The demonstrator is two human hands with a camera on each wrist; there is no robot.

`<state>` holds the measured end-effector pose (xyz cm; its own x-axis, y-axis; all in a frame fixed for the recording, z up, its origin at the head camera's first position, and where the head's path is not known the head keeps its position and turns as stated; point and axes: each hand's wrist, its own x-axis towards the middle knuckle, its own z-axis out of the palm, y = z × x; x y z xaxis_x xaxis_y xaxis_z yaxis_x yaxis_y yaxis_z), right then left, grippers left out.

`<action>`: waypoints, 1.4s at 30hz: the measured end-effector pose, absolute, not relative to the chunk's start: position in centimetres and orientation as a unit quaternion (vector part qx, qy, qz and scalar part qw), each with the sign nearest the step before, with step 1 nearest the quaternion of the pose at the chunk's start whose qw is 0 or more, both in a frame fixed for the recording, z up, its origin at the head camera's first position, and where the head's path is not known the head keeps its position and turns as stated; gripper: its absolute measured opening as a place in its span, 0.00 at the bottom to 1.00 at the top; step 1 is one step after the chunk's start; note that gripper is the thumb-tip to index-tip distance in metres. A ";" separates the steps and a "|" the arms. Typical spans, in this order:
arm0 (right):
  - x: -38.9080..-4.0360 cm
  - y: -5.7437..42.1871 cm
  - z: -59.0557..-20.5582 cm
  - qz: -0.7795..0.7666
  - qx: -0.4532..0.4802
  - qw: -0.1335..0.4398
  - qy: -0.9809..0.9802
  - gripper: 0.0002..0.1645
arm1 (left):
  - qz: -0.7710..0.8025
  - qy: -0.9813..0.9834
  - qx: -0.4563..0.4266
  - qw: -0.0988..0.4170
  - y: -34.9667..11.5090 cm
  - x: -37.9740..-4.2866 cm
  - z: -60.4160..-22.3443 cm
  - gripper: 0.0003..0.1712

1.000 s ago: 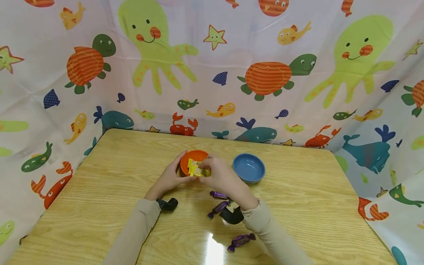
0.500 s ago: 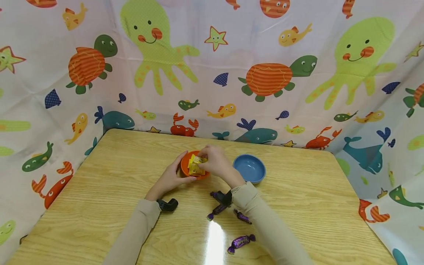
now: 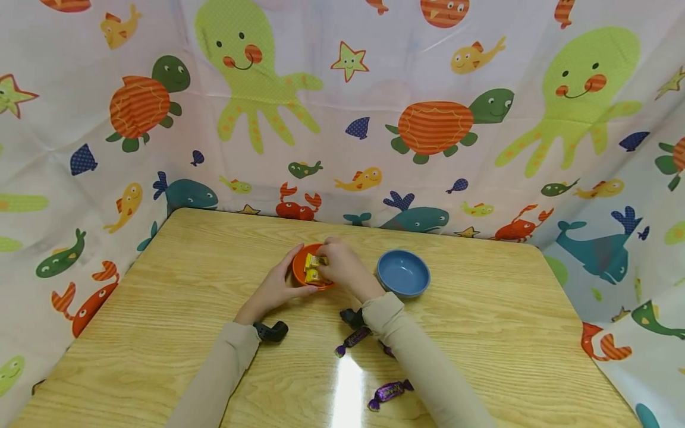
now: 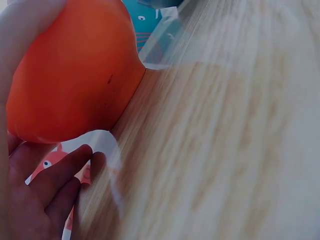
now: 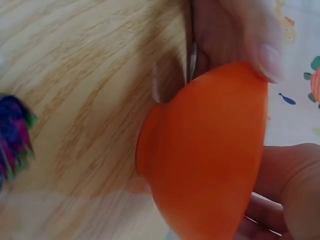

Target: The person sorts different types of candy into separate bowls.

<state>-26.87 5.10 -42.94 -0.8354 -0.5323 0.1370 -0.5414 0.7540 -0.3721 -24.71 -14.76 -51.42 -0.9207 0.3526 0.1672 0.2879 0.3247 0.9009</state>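
Observation:
My left hand (image 3: 275,288) grips the orange bowl (image 3: 299,271) on its left side, thumb at the near rim and fingers around the far side. In the left wrist view, the fingers of this hand (image 4: 50,192) curl under the bulging bowl (image 4: 75,75). Two yellow-wrapped candies (image 3: 313,276) show inside. Over the bowl's right rim my right hand (image 3: 346,270) reaches in, its curled fingers pinching the upper yellow-wrapped candy (image 3: 313,261); the fingertips are partly hidden. The right wrist view shows the bowl's outer wall (image 5: 210,150) with the right hand (image 5: 297,185) over its rim.
A blue bowl (image 3: 404,272) stands right of the right hand. Purple-wrapped candies (image 3: 353,340) lie nearer on the wooden table (image 3: 497,333), one (image 3: 389,392) farther forward and another partly under the right sleeve. A patterned curtain (image 3: 364,83) hangs behind the table.
My right hand has shifted slightly left and deeper into the orange bowl, bringing the yellow candy from the near rim further inside. My left hand has kept its grip.

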 end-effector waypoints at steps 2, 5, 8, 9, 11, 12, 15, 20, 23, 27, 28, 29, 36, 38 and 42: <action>-26.7 5.0 -42.9 0.190 0.291 0.013 -0.937 0.10 | 0.550 0.811 0.197 0.032 -14.8 -24.7 -51.5 0.62; -26.6 5.0 -42.9 0.181 0.294 0.012 -0.938 0.10 | 0.552 0.809 0.197 0.036 -14.8 -24.6 -51.5 0.62; -26.5 5.0 -42.8 0.183 0.290 0.003 -0.939 0.12 | 0.552 0.809 0.199 0.039 -14.7 -24.6 -51.5 0.62; -26.5 5.0 -42.8 0.185 0.288 0.000 -0.940 0.12 | 0.551 0.809 0.200 0.039 -14.7 -24.6 -51.5 0.62; -26.4 5.0 -42.7 0.187 0.284 -0.004 -0.940 0.13 | 0.552 0.808 0.201 0.042 -14.7 -24.7 -51.5 0.63; -26.4 5.0 -42.7 0.187 0.282 -0.004 -0.941 0.13 | 0.552 0.808 0.201 0.043 -14.7 -24.7 -51.5 0.63; -26.3 5.0 -42.8 0.190 0.280 -0.002 -0.941 0.13 | 0.552 0.809 0.198 0.045 -14.7 -24.6 -51.5 0.62; -26.2 5.1 -42.8 0.196 0.290 0.004 -0.937 0.12 | 0.559 0.805 0.194 0.047 -14.6 -24.5 -51.5 0.62; -26.1 5.1 -42.8 0.198 0.292 0.000 -0.936 0.12 | 0.562 0.803 0.193 0.047 -14.7 -24.5 -51.5 0.61; -26.0 5.3 -42.3 0.207 0.288 -0.007 -0.935 0.12 | 0.554 0.809 0.194 0.043 -14.7 -24.5 -51.5 0.61; -26.0 5.3 -42.2 0.210 0.287 -0.005 -0.935 0.13 | 0.552 0.810 0.194 0.043 -14.7 -24.5 -51.5 0.61; -25.9 5.4 -42.1 0.216 0.287 -0.003 -0.933 0.13 | 0.550 0.811 0.194 0.041 -14.8 -24.5 -51.5 0.61; -25.2 6.9 -40.7 0.281 0.297 0.011 -0.913 0.15 | 0.550 0.812 0.194 0.039 -14.8 -24.6 -51.4 0.61; -24.9 7.6 -40.3 0.308 0.297 0.003 -0.904 0.15 | 0.547 0.813 0.194 0.036 -14.8 -24.7 -51.4 0.61; -24.4 8.8 -39.6 0.341 0.298 -0.003 -0.891 0.13 | 0.544 0.816 0.192 0.030 -14.8 -24.7 -51.5 0.62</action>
<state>-24.36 8.81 -39.56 -0.8221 -0.5335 0.1989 -0.5300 0.5895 -0.6096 -24.73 -14.78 -51.45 -0.9242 0.3468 0.1598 0.2809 0.3341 0.8997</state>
